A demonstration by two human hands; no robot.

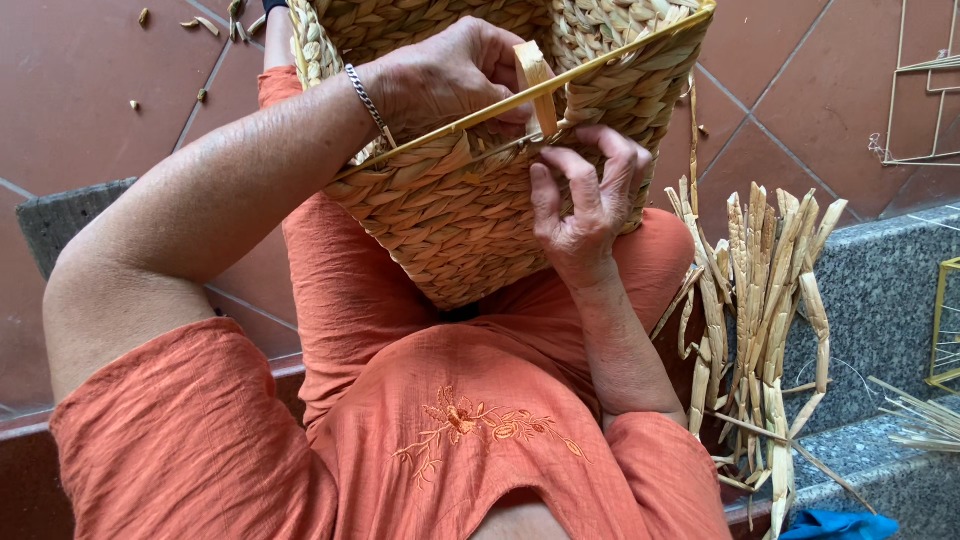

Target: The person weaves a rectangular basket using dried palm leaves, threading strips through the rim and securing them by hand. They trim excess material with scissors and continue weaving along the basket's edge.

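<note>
A woven straw basket [470, 210] rests on my lap, its open top turned away from me. My left hand [445, 75], with a silver bracelet on the wrist, reaches inside the basket's rim and holds a flat straw strand [536, 80] that loops over the thin yellow rim rod [610, 62]. My right hand [585, 195] is on the outside wall just below the rim, its fingertips pinching the lower end of the same strand against the weave.
A bundle of dried straw strips [765, 310] lies on the grey stone ledge [880, 290] to my right. Wire frames [925, 100] lie on the reddish tile floor at the far right. Straw scraps [205, 22] are scattered at the top left.
</note>
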